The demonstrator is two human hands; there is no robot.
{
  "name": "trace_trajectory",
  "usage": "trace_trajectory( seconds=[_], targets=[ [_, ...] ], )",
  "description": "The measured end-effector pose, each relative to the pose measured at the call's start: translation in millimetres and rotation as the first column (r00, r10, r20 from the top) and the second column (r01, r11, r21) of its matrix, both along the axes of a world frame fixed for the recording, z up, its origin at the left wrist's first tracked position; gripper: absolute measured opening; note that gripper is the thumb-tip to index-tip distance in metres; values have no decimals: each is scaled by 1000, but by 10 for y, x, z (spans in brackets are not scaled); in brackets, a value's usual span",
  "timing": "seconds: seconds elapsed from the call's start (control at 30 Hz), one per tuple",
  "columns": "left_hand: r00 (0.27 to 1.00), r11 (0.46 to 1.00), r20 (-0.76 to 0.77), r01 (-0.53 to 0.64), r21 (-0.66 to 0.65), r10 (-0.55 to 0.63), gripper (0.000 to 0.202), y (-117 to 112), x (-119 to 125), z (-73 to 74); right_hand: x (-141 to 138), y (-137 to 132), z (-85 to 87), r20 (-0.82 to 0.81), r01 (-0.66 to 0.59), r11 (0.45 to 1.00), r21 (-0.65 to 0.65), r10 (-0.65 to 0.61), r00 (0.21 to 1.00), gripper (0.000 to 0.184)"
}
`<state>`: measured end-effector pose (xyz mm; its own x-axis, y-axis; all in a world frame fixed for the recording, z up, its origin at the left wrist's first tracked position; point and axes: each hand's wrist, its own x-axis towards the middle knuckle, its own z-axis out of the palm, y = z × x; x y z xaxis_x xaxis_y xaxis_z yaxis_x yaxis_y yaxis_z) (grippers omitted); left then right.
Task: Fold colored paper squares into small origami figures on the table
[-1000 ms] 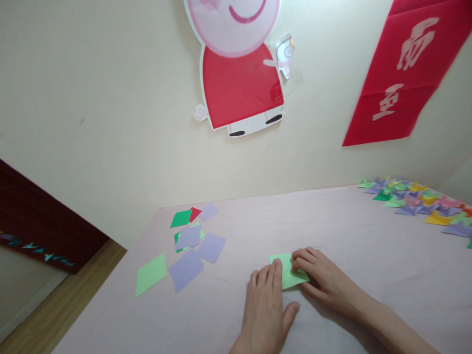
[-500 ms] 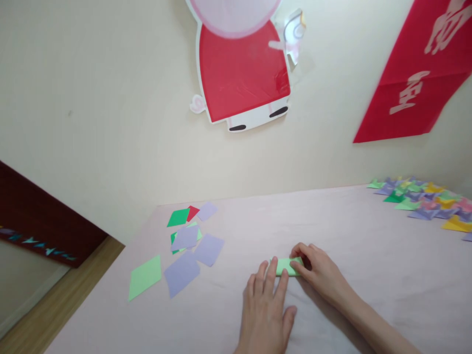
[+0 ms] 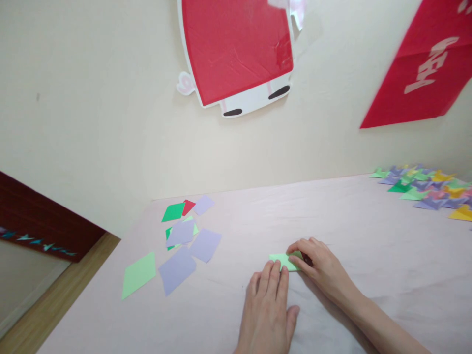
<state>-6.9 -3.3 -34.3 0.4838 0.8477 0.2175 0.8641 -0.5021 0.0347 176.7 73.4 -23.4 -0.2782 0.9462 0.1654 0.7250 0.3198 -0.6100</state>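
Observation:
A light green strip of folded paper [image 3: 283,258] lies on the pale cloth-covered table, partly covered by both hands. My left hand [image 3: 266,307] rests flat, its fingertips on the paper's near left edge and its thumb out to the side. At the right end of the strip, my right hand [image 3: 316,260] pinches the paper between thumb and fingers. The paper under the right fingers is hidden.
Loose paper squares lie to the left: a light green sheet [image 3: 139,275], a purple sheet [image 3: 177,271], a dark green sheet [image 3: 173,212] and several others. Rows of folded paper pieces [image 3: 415,193] stand at the back right, against the wall [image 3: 121,123].
The left fingers have slid toward the near edge and closer together, showing more of the paper's left end. My right hand still pinches the right end. The camera view has tilted down slightly.

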Motion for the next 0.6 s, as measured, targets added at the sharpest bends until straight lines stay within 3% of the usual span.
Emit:
trace_trajectory(
  seconds=[0.6],
  targets=[
    [996, 991, 88, -10, 130, -2, 55, 20, 4, -7, -39, -25, 18, 94, 11, 999, 34, -14, 996, 6]
  ],
)
